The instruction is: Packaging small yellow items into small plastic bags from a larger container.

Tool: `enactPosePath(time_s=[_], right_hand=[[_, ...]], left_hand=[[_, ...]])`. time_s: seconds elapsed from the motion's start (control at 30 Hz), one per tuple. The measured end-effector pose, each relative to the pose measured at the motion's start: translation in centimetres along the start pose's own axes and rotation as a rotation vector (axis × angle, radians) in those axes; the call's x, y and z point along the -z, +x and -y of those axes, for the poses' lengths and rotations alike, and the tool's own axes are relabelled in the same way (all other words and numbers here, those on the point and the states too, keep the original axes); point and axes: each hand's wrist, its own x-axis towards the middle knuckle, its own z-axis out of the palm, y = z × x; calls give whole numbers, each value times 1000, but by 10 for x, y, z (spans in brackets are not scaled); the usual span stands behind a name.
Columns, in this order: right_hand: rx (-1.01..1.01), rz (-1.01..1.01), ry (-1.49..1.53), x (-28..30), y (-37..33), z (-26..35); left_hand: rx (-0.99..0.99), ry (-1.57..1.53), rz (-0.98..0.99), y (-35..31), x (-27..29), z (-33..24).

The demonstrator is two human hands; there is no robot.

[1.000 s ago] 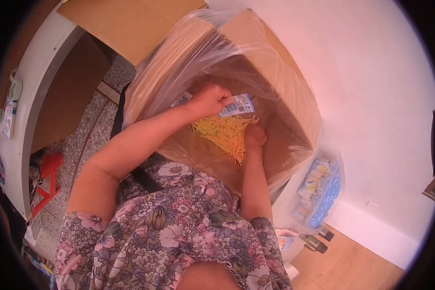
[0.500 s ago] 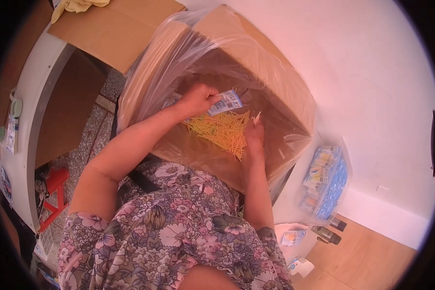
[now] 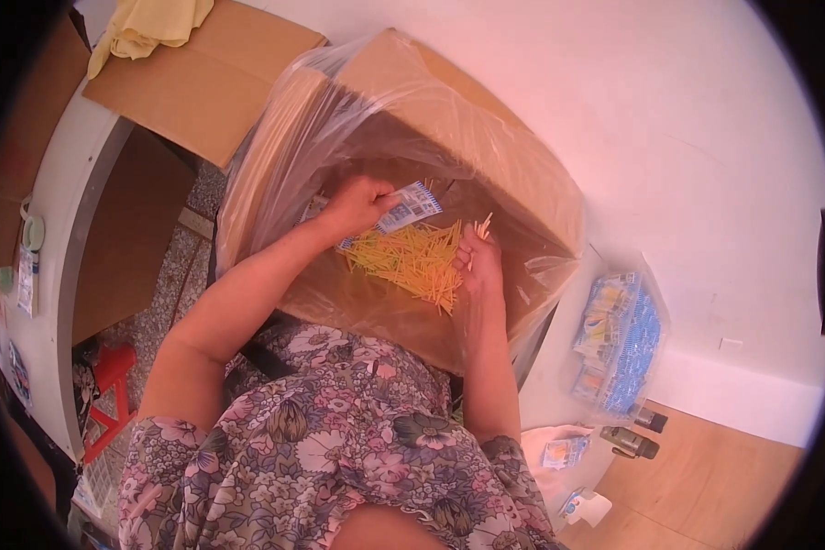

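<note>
A big cardboard box [image 3: 486, 110] lined with clear plastic stands in front of me. Inside it lies a heap of thin yellow sticks [image 3: 403, 261]. Above the heap's far left side, my left hand [image 3: 356, 203] pinches the end of a small blue-and-white printed packet [image 3: 411, 208]. My right hand [image 3: 478, 261] is closed around a small bunch of thin sticks [image 3: 483, 225], whose pale tips poke out above the fingers. This hand is at the heap's right edge, apart from the packet. More blue-and-white packaging lies partly hidden behind my left wrist.
On the right, a clear bag [image 3: 619, 344] holds several blue packets. Below it lie a dark cylindrical device [image 3: 631, 443] and a pink cloth [image 3: 541, 446] with a packet on it. At left are a white table [image 3: 50, 367], a cardboard flap [image 3: 202, 78], a yellow cloth [image 3: 147, 26] and a red frame [image 3: 112, 385].
My right hand has lifted slightly and turned, so its curled fingers and the stick tips show more. The left hand still holds the packet. The whole view has shifted a little.
</note>
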Motion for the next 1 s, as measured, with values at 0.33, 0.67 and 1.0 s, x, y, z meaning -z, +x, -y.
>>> enactPosePath(time_s=[0.33,0.67,1.0], right_hand=[[258,-173,-294,-26,28,32],[390,-102,-962,11,-3,-27],[99,32,-124,7,-40,-21]], left_hand=[[0,55,-6,3,0,9],[19,3,0,5,3,4],[23,-13,18,1,2,8]])
